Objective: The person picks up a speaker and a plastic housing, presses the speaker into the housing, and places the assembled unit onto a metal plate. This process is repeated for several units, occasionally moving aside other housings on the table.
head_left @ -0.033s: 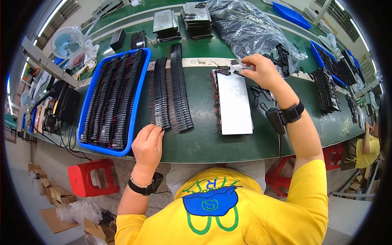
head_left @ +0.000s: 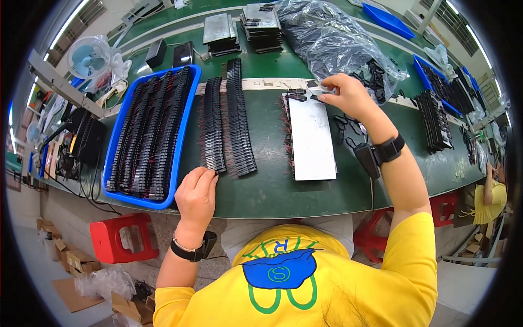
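My left hand (head_left: 196, 195) is closed, its fingertips pinched at the near end of a row of small black parts (head_left: 214, 131) with thin red wires. Whatever lies between those fingertips is hidden. A longer row of similar black parts (head_left: 238, 117) runs just to its right. At the far right corner of a flat silvery-white plate (head_left: 313, 143), my right hand (head_left: 350, 97) pinches a small black piece (head_left: 315, 98). Other little black pieces (head_left: 297, 94) sit along the plate's far edge, and red wires (head_left: 287, 131) stick out along its left side.
A blue tray (head_left: 107, 177) packed with rows of black parts stands at left. Plate stacks (head_left: 220, 32) and a clear plastic bag (head_left: 332, 41) lie at the back. Black cable loops (head_left: 348, 126) lie right of the plate. A red stool (head_left: 109, 240) stands below the table edge.
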A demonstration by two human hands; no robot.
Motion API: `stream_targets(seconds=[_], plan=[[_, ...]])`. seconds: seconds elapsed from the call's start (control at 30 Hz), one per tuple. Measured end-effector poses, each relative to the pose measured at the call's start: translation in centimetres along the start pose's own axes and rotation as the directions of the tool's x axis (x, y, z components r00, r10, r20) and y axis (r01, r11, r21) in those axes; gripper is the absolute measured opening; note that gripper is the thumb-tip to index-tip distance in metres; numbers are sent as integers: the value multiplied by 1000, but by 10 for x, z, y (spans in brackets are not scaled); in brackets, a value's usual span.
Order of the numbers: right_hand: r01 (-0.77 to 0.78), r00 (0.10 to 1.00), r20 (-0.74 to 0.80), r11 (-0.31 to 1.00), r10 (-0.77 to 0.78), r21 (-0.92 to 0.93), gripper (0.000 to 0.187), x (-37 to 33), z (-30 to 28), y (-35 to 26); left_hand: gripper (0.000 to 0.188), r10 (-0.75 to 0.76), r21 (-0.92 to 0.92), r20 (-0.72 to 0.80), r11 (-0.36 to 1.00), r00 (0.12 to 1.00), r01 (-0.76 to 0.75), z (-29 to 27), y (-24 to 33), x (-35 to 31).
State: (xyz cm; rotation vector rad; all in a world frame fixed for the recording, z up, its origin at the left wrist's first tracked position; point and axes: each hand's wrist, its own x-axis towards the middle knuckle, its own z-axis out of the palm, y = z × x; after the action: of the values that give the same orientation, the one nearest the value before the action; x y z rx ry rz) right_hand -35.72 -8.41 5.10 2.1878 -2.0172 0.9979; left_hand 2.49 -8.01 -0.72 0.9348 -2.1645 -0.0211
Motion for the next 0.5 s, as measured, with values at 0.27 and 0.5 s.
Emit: stream_targets(seconds=[0.27, 0.5], plan=[[-58, 993, 102, 998, 55, 27, 22, -15, 9, 12, 16, -19, -12, -2, 1000, 1000, 19, -1, 4, -2], [200, 980, -23, 968, -199, 150, 19, -78, -12, -72, 18, -143, -507, 113, 843, 983, 181, -23, 30, -14]])
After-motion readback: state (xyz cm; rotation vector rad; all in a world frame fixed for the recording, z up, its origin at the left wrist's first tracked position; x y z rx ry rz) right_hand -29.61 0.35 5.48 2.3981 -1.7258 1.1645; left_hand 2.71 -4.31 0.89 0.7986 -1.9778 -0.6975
